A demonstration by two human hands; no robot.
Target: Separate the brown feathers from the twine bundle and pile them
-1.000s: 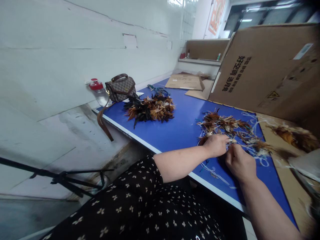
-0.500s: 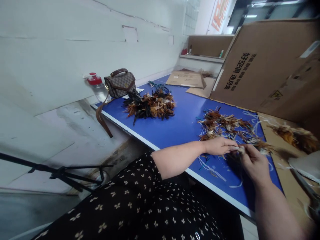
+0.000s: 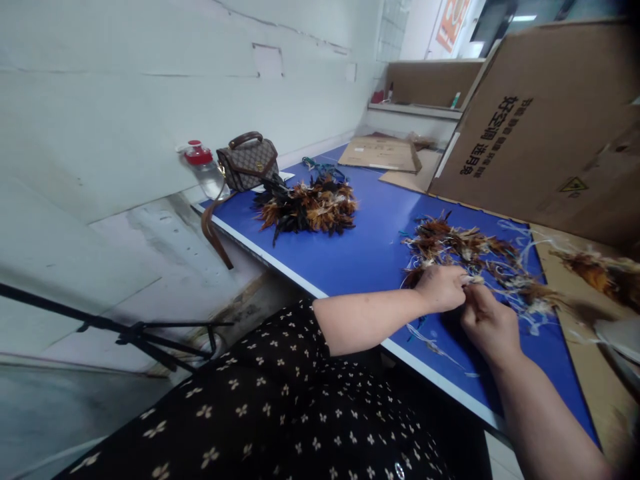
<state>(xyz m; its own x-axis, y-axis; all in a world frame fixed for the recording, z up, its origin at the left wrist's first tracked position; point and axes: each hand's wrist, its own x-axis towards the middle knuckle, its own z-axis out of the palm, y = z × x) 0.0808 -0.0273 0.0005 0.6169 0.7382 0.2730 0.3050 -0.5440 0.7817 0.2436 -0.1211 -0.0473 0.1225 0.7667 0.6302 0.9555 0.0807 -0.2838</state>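
My left hand (image 3: 441, 288) and my right hand (image 3: 491, 325) meet over the near right part of the table, fingers closed and almost touching. Between their fingertips shows a small whitish tuft (image 3: 473, 280), too blurred to tell whether it is feather or string. Just beyond them lie brown and cream feather bunches (image 3: 443, 239) tangled with white strings. More loose white string (image 3: 435, 347) rests on the blue table (image 3: 380, 227) at the near side of my hands. The tips of several fingers are hidden.
A larger dark and orange feather pile (image 3: 313, 207) lies farther left, by a patterned handbag (image 3: 249, 163) and a red-capped bottle (image 3: 205, 170). Flat cardboard (image 3: 380, 155) sits at the back. A big carton (image 3: 540, 133) stands right, near another feather bunch (image 3: 603, 277). A black tripod (image 3: 135, 331) stands at left.
My right hand has moved left and closed into a tighter grip. My left hand's fingers, straighter before, are now curled in. The view has shifted slightly.
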